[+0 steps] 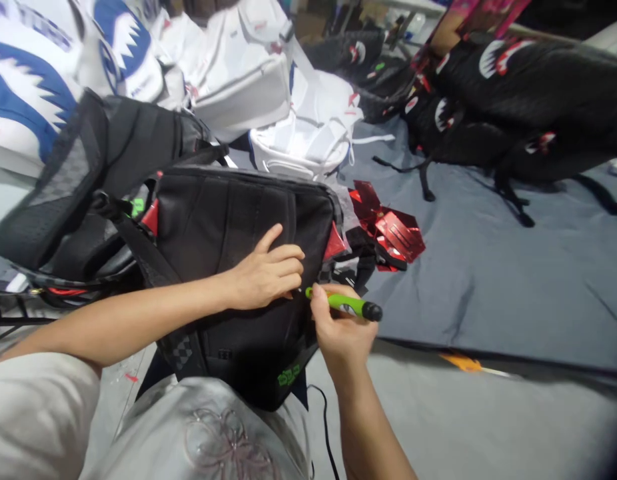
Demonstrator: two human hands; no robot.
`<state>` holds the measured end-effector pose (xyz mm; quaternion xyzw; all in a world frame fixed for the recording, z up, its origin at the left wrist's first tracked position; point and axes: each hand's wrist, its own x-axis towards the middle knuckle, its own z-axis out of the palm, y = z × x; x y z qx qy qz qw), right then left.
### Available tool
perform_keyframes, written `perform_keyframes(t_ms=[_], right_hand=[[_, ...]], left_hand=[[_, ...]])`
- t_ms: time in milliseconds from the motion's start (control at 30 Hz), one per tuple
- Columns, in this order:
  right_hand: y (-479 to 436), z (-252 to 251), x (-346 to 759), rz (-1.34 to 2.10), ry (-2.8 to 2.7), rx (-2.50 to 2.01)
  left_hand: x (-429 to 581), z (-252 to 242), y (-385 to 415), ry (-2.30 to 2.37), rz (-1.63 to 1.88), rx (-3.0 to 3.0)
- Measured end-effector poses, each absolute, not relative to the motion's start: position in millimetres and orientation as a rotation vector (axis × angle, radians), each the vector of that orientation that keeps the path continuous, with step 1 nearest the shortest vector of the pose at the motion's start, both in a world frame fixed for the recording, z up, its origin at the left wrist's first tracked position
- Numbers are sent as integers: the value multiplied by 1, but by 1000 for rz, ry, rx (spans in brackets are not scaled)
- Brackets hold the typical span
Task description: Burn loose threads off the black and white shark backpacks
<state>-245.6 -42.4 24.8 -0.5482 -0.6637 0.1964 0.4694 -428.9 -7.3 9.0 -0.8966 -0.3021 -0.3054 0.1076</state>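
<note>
A black backpack [253, 220] lies across my lap, with red triangular patches at its upper corners and green lettering near its lower edge. My left hand [266, 277] rests on the bag, little finger raised, the other fingers curled and closed against the fabric; what exactly they pinch is hidden. In my right hand [343, 333] is a green pen-shaped tool [346, 305] with a black end. Its narrow tip points left toward my left fingertips, close to the bag's surface. I cannot tell whether the tip touches the fabric.
Another black backpack [123, 140] lies at the left. White bags [243, 73] and white-and-blue bags [23, 87] are piled behind. Black bags with eye-like patches [528, 100] sit at the back right on a grey cloth [498, 280]. Red shiny tags [398, 233] lie beside my bag.
</note>
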Motion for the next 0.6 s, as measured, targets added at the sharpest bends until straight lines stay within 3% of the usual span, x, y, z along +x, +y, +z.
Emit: perform_keyframes(t_ms=[200, 367, 600], right_hand=[[-36, 28, -232, 370, -1731, -1290], [-57, 24, -224, 594, -1606, -1197], [-87, 13, -233, 424, -1680, -1040]], left_hand=[[-434, 39, 2, -863, -645, -2702], [-439, 93, 23, -642, -196, -2783], [-431, 142, -18, -962, -115, -2684]])
